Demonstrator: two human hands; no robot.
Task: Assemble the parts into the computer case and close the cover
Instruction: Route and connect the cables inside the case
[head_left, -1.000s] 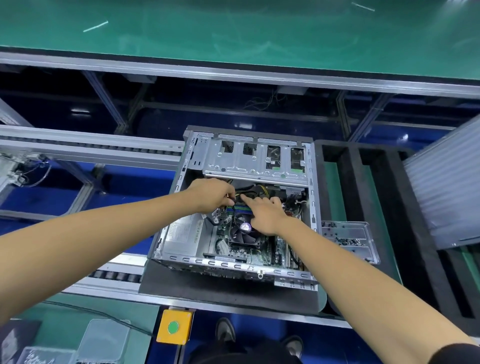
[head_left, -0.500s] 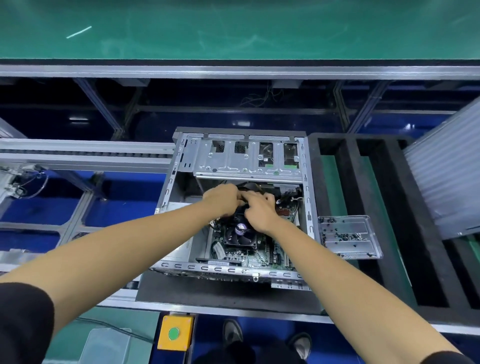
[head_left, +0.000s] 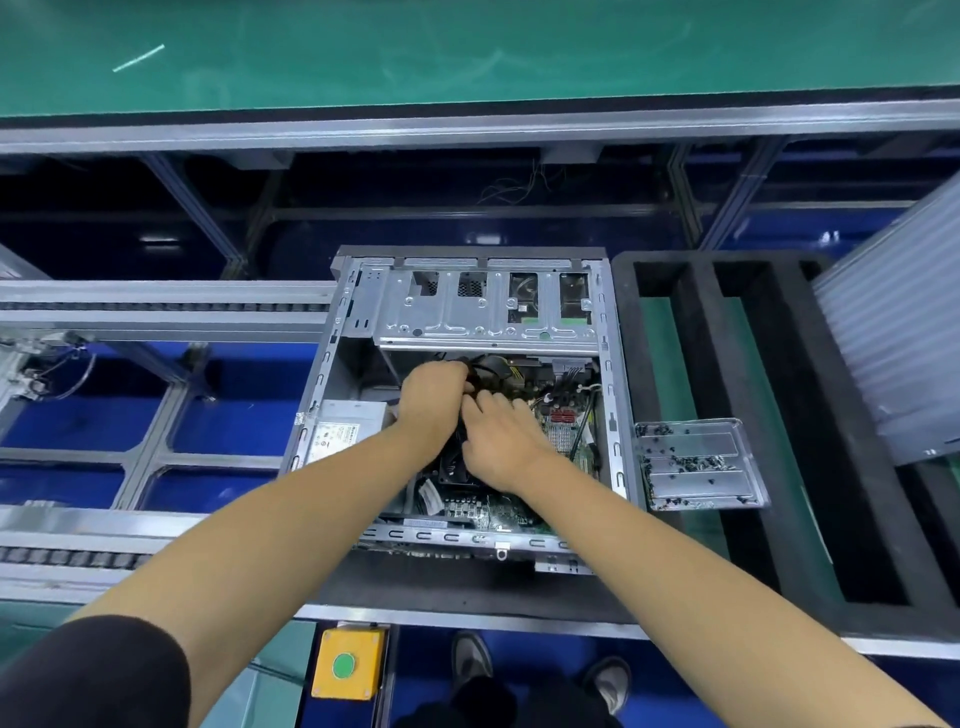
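Open grey case (head_left: 470, 306), lying on its side on black foam, cover off. Inside: drive cage at far end, motherboard (head_left: 563, 436), black fan (head_left: 453, 462), possibly cables bunched mid-case.

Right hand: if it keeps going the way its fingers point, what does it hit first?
The right hand points up-left toward the left hand, which grips black cables. It would likely meet that hand and the cables first; depth is unclear from this view.
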